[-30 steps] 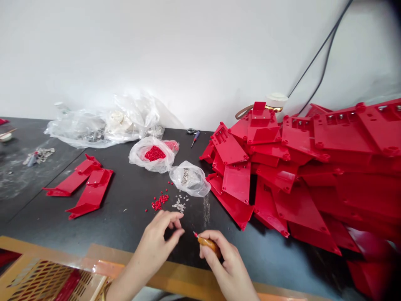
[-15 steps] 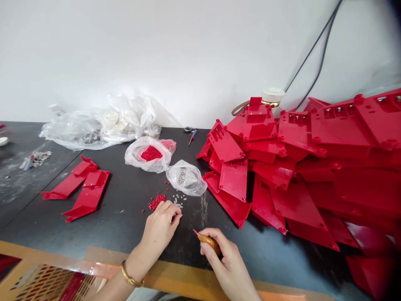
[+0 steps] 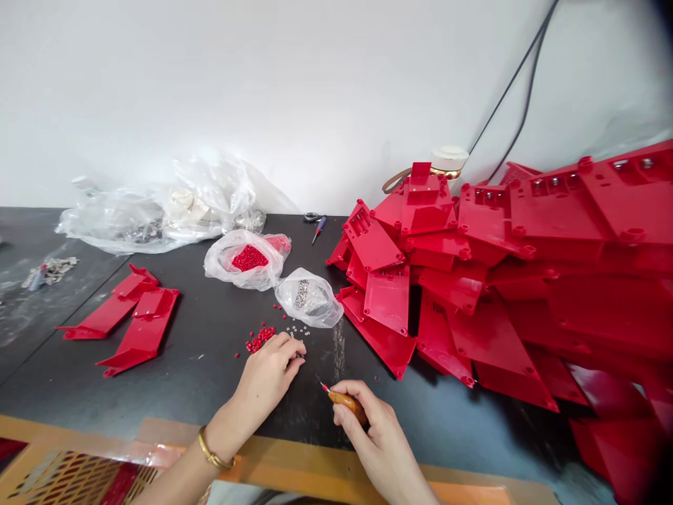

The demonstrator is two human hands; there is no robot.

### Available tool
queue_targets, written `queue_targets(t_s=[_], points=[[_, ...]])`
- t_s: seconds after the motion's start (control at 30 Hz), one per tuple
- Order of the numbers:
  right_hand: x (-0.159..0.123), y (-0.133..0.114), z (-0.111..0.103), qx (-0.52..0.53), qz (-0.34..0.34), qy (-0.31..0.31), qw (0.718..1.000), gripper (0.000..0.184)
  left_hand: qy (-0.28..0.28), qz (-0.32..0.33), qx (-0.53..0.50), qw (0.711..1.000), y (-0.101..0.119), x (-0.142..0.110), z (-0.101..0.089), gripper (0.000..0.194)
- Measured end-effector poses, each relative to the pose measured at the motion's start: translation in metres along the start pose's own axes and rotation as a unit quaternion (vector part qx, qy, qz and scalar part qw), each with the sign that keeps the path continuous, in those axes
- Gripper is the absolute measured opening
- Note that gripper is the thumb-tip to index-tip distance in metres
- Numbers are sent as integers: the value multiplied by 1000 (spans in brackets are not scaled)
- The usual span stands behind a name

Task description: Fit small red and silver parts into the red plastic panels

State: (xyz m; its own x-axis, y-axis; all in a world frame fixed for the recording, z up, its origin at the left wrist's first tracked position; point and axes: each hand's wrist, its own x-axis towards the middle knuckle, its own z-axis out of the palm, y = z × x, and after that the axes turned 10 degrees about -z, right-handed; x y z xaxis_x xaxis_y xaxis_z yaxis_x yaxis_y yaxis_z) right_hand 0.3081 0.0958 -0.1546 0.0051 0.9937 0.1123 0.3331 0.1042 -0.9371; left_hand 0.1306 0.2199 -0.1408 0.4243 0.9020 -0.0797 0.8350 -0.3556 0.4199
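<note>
Left hand (image 3: 268,379): fingers (image 3: 294,347) pinched narrow just above the tabletop (image 3: 200,386), right by the silver rings (image 3: 298,330); can't tell from here whether they hold one
Right hand (image 3: 376,438): fingers wrapped firmly round a wooden-handled pick (image 3: 348,407), its red tip angled forward and left
Loose pieces: red beads (image 3: 260,339) lie beside the silver rings, below a bag of red beads (image 3: 247,261) and a bag of rings (image 3: 308,300), both still holding plenty
Panels: two red plastic panels (image 3: 141,330) lie apart at the left, while a much bigger heap of red plastic panels (image 3: 499,280) fills the right
</note>
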Motion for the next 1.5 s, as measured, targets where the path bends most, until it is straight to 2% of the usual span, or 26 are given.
queue_targets(t_s=[0.2, 0.4, 0.47, 0.5, 0.53, 0.57, 0.63, 0.7, 0.77, 0.83, 0.93, 1.17, 1.37, 1.5], points=[[1, -3, 0, 3, -1, 1, 1000, 17, -32, 27, -39, 998, -4, 9, -5, 17], [4, -4, 0, 10, -5, 13, 1000, 18, -10, 14, -60, 998, -3, 9, -1, 15], [6, -5, 0, 11, -5, 20, 1000, 17, 2, -1, -113, 994, 0, 3, 1, 13], [7, -6, 0, 10, -7, 22, 1000, 17, 2, -18, -172, 985, 2, -1, 2, 11], [8, -7, 0, 9, -10, 24, 1000, 16, -7, -48, -251, 967, 4, -6, 3, 9], [9, -9, 1, 10, -14, 26, 1000, 15, -26, -87, -343, 935, 6, -12, 4, 10], [11, -11, 3, 14, -22, 23, 999, 14, -82, -168, -509, 840, 10, -23, 5, 19], [12, -14, 6, 21, -29, 14, 999, 13, -130, -218, -606, 753, 14, -32, 5, 27], [13, -16, 9, 26, -36, 2, 999, 12, -149, -229, -652, 707, 16, -39, 5, 30], [14, -17, 12, 23, -45, -8, 999, 11, -150, -235, -672, 686, 18, -43, 5, 29], [15, -17, 14, 10, -57, -17, 998, 10, -142, -243, -683, 674, 21, -45, 3, 30], [12, -19, 14, -7, -56, -17, 998, 10, -129, -244, -681, 678, 25, -49, 3, 32], [8, -18, 16, -25, -70, -9, 997, 13, -103, -239, -675, 691, 28, -51, 4, 36], [10, -15, 14, -9, -96, -5, 995, 14, -105, -236, -641, 722, 26, -51, 10, 38]])
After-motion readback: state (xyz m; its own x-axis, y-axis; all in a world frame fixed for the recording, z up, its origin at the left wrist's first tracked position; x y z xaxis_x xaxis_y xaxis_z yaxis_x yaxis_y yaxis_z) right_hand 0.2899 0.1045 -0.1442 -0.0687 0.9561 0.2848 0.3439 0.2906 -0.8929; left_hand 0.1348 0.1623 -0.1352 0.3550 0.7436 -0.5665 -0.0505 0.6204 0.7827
